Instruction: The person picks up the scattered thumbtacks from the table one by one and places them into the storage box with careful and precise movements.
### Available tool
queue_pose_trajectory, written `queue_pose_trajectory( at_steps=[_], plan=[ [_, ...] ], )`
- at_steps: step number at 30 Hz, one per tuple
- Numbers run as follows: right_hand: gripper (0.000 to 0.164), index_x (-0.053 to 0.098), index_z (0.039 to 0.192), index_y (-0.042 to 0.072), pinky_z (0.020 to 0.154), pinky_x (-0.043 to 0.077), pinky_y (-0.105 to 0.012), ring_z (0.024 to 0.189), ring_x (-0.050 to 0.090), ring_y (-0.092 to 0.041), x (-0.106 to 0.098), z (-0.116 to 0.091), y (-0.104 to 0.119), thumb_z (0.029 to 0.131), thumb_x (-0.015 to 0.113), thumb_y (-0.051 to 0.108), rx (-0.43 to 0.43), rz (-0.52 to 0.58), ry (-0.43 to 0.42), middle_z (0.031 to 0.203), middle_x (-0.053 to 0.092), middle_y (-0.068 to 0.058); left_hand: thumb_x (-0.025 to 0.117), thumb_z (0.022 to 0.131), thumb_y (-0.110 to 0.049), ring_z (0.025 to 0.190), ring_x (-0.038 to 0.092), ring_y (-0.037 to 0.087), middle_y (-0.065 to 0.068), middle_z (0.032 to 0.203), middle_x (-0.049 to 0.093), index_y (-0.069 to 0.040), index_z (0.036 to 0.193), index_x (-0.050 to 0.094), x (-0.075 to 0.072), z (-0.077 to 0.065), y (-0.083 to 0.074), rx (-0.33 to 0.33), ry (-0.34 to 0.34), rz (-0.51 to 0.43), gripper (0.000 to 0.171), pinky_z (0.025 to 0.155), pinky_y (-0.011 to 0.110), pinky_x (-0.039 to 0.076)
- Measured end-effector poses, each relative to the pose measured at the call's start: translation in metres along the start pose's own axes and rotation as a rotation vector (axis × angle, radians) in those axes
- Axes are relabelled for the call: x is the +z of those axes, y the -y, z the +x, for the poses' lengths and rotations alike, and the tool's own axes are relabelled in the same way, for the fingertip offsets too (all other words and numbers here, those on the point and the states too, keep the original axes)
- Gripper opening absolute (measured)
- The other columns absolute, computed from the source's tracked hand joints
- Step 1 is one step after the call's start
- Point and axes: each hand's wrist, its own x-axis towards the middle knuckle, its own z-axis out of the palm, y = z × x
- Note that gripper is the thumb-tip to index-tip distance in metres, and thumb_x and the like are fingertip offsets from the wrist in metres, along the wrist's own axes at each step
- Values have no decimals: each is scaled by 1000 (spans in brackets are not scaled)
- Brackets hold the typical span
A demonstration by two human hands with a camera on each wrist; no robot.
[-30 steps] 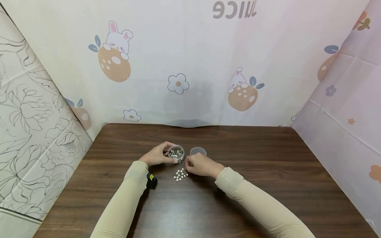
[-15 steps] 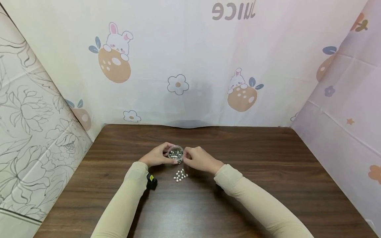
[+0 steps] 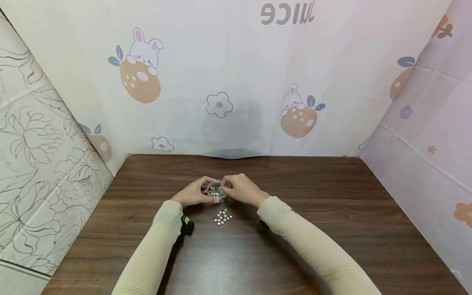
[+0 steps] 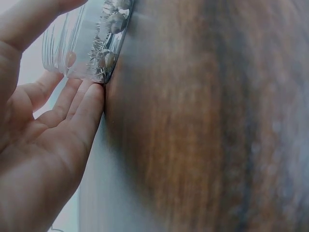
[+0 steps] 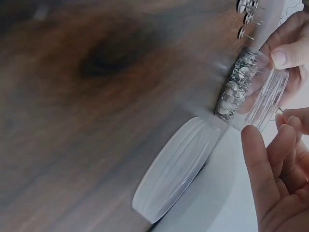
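Note:
My left hand (image 3: pixel 193 192) grips a clear round jar (image 3: pixel 211 189) on the table, thumb on the near side and fingers on the far side. Silver thumbtacks (image 5: pixel 236 89) fill the lower part of the jar, below its open threaded rim. My right hand (image 3: pixel 243 189) is at the jar's mouth, thumb and fingertips together; in the right wrist view they seem to pinch a tiny thumbtack (image 5: pixel 280 110), mostly hidden. Several loose thumbtacks (image 3: pixel 222 218) lie in a group in front of the jar, points up.
The clear round lid (image 5: pixel 176 169) lies on the table beside the jar; in the head view my right hand hides it. The brown wooden table (image 3: pixel 317 196) runs back to a printed cloth (image 3: pixel 250 61), with more cloth at both sides.
My right hand has moved from beside the loose thumbtacks up and left to the jar's mouth, covering the lid. My left hand keeps holding the jar in place.

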Motion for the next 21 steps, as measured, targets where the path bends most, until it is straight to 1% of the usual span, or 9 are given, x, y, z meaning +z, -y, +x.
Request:
queue_pose_trajectory(
  at_steps=[5, 10, 13, 18, 20, 21],
  plan=[
    [9, 64, 86, 17, 44, 37, -21, 46, 41, -6, 3, 10, 3, 91, 60, 22, 6, -2, 27, 61, 57, 1, 81, 72, -32, 115, 47, 12, 0, 127, 51, -20, 125, 48, -1, -1, -1, 12, 1, -1, 63, 103, 39, 42],
    [9, 64, 85, 19, 43, 36, -19, 46, 42, -5, 7, 16, 3, 91, 60, 24, 24, -37, 35, 61, 55, 5, 80, 73, -30, 116, 46, 12, -2, 127, 51, -21, 123, 48, 0, -2, -1, 17, 6, -20, 60, 103, 39, 42],
    [10, 66, 87, 17, 44, 38, -20, 47, 43, -5, 8, 18, 3, 91, 59, 24, 34, -54, 24, 62, 57, 6, 80, 73, -30, 117, 46, 12, -2, 127, 51, -22, 123, 48, 0, -1, -1, 18, 10, -27, 60, 103, 39, 41],
    [15, 67, 93, 15, 48, 45, -21, 53, 49, -4, 8, 17, 2, 92, 59, 27, 67, -51, 26, 70, 61, 7, 79, 74, -28, 118, 45, 14, -2, 129, 50, -22, 124, 48, 0, -1, -1, 33, 17, -24, 59, 104, 41, 41],
    [16, 66, 94, 14, 49, 47, -22, 53, 51, -5, 8, 16, 1, 92, 58, 28, 76, -35, 30, 71, 62, 7, 78, 75, -25, 119, 44, 18, 2, 131, 49, -18, 126, 48, -1, -4, -7, 38, 24, -25, 60, 105, 44, 40],
    [16, 66, 94, 14, 50, 47, -22, 53, 51, -5, 7, 14, 1, 93, 57, 27, 77, -29, 31, 72, 62, 6, 78, 76, -24, 120, 44, 20, 4, 132, 48, -16, 127, 47, -1, -4, -6, 38, 24, -26, 60, 105, 45, 39]
  ],
)
